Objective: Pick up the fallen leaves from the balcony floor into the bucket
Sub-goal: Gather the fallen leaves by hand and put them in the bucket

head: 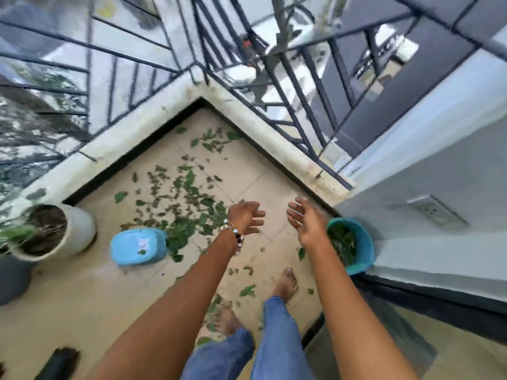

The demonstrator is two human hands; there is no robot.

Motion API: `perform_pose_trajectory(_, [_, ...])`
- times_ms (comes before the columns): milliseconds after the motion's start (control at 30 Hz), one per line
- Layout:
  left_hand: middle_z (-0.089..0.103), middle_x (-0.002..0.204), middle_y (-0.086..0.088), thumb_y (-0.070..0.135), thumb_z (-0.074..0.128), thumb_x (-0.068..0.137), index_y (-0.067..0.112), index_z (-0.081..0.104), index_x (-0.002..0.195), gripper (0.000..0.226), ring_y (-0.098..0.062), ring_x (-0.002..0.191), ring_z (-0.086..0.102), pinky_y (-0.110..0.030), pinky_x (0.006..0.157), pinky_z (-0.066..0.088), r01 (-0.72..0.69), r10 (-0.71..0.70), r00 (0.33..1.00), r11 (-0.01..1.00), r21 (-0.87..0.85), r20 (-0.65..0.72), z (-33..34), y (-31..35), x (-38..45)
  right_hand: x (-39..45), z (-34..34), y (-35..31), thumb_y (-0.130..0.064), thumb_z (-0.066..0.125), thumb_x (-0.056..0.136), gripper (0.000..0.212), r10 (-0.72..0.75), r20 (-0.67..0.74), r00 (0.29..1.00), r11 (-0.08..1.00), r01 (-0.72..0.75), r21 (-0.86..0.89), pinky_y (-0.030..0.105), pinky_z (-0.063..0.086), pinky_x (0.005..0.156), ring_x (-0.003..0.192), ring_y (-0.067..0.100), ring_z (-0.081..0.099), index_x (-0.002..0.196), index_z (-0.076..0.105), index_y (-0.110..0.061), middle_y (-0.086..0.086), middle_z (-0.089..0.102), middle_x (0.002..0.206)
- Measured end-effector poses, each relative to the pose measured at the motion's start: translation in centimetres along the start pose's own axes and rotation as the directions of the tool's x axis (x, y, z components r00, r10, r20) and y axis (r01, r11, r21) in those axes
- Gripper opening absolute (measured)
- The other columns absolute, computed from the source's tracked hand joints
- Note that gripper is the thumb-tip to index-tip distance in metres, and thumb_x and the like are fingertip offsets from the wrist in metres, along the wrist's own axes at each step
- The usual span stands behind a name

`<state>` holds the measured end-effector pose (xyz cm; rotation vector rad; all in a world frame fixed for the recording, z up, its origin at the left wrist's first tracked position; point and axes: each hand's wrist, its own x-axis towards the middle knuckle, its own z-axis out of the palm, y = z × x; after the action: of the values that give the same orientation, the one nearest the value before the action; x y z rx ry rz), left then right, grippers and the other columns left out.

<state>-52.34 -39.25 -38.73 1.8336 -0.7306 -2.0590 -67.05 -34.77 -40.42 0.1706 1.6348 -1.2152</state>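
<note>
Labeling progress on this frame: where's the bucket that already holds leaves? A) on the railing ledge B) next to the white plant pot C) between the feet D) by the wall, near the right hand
D: the teal bucket with leaves inside sits against the grey wall, just beside the right hand.

Upper-storey home balcony, corner spot. Beige tiled floor [115, 292] meets a low concrete kerb [142, 127] topped by dark metal railing [301, 105]. White plant pot [79, 229] with soil stands by the kerb. Wall socket [436, 212] on painted wall. Rooftops below.
</note>
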Motion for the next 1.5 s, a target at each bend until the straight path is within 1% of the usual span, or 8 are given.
perform_pose_trajectory(167, [0.062, 0.063, -0.007, 0.004, 0.05, 0.099, 0.007, 0.059, 0.08, 0.021, -0.011, 0.038, 0.058, -0.017, 0.033, 0.041, -0.24, 0.224, 0.963, 0.965, -0.107, -0.149, -12.4, 1.7, -7.4, -8.3, 9.4, 1.2, -0.016, 0.055, 0.094, 0.015, -0.109, 0.153, 0.982, 0.979, 0.133, -0.157, 0.023, 0.046, 0.052, 0.057, 0.017, 0.059, 0.082, 0.062, -0.013, 0.008, 0.065, 0.073])
perform_pose_trajectory(400, [0.061, 0.058, -0.001, 0.009, 0.048, 0.1, 0.003, 0.059, 0.093, 0.014, -0.006, 0.036, 0.049, -0.013, 0.034, 0.033, -0.454, 0.394, 0.854, 0.883, -0.116, -0.34, -28.7, 0.5, -16.0, -18.6, 21.2, 6.0, -0.015, 0.058, 0.094, 0.015, -0.207, 0.415, 0.886, 0.862, 0.366, -0.35, 0.027, 0.05, 0.053, 0.06, 0.019, 0.062, 0.082, 0.067, -0.013, 0.011, 0.069, 0.077])
perform_pose_trajectory(767, [0.068, 0.077, -0.004, 0.01, 0.052, 0.098, 0.007, 0.067, 0.099, 0.016, -0.012, 0.056, 0.061, -0.025, 0.06, 0.053, -0.4, 0.443, 0.629, 0.889, 0.223, -0.639, -47.5, -2.3, -21.3, -27.2, 36.1, 14.1, -0.011, 0.055, 0.097, 0.014, -0.155, 0.679, 0.718, 0.727, 0.548, -0.413, 0.024, 0.049, 0.053, 0.061, 0.018, 0.062, 0.093, 0.067, -0.004, 0.009, 0.067, 0.074])
perform_pose_trajectory(900, [0.068, 0.074, 0.002, 0.01, 0.054, 0.095, 0.01, 0.07, 0.098, 0.017, -0.01, 0.057, 0.061, -0.027, 0.066, 0.053, -0.353, 0.487, 0.628, 0.873, 0.336, -0.607, -54.6, -0.4, -19.9, -27.5, 44.0, 17.1, -0.012, 0.054, 0.096, 0.015, -0.158, 0.683, 0.713, 0.721, 0.556, -0.413, 0.025, 0.048, 0.054, 0.061, 0.019, 0.062, 0.09, 0.067, -0.007, 0.009, 0.068, 0.075])
perform_pose_trajectory(1033, [0.069, 0.078, 0.003, 0.011, 0.052, 0.096, 0.009, 0.07, 0.101, 0.019, -0.003, 0.056, 0.057, -0.011, 0.058, 0.046, -0.266, 0.47, 0.692, 0.871, 0.412, -0.547, -60.3, 1.1, -18.9, -27.5, 49.8, 20.0, -0.014, 0.055, 0.097, 0.015, -0.137, 0.658, 0.74, 0.723, 0.529, -0.444, 0.023, 0.046, 0.048, 0.058, 0.016, 0.06, 0.085, 0.065, -0.009, 0.011, 0.067, 0.075])
perform_pose_trajectory(1233, [0.069, 0.093, -0.005, 0.013, 0.049, 0.099, 0.006, 0.069, 0.11, 0.024, -0.005, 0.063, 0.051, -0.002, 0.047, 0.037, -0.209, 0.501, 0.747, 0.801, 0.561, -0.437, -64.2, 4.0, -16.2, -27.9, 51.8, 21.3, -0.016, 0.057, 0.096, 0.015, -0.169, 0.58, 0.797, 0.739, 0.492, -0.461, 0.027, 0.049, 0.053, 0.057, 0.017, 0.063, 0.09, 0.068, -0.008, 0.011, 0.07, 0.076])
perform_pose_trajectory(1333, [0.072, 0.089, -0.005, 0.018, 0.048, 0.1, 0.006, 0.069, 0.11, 0.026, -0.013, 0.066, 0.063, -0.018, 0.064, 0.054, -0.24, 0.491, 0.818, 0.766, 0.596, -0.3, -64.2, 5.8, -14.2, -27.5, 50.6, 20.7, -0.015, 0.057, 0.095, 0.014, -0.219, 0.476, 0.852, 0.773, 0.449, -0.448, 0.027, 0.047, 0.052, 0.061, 0.018, 0.062, 0.089, 0.07, -0.011, 0.011, 0.071, 0.079])
perform_pose_trajectory(1500, [0.074, 0.084, -0.003, 0.022, 0.053, 0.098, 0.018, 0.068, 0.095, 0.016, -0.024, 0.077, 0.07, -0.037, 0.079, 0.057, -0.323, 0.469, 0.883, 0.633, 0.704, -0.016, -62.9, 8.0, -9.5, -26.3, 46.0, 21.0, -0.022, 0.061, 0.094, 0.015, -0.35, 0.179, 0.92, 0.794, 0.392, -0.464, 0.033, 0.053, 0.066, 0.066, 0.015, 0.064, 0.088, 0.073, -0.013, 0.005, 0.072, 0.079])
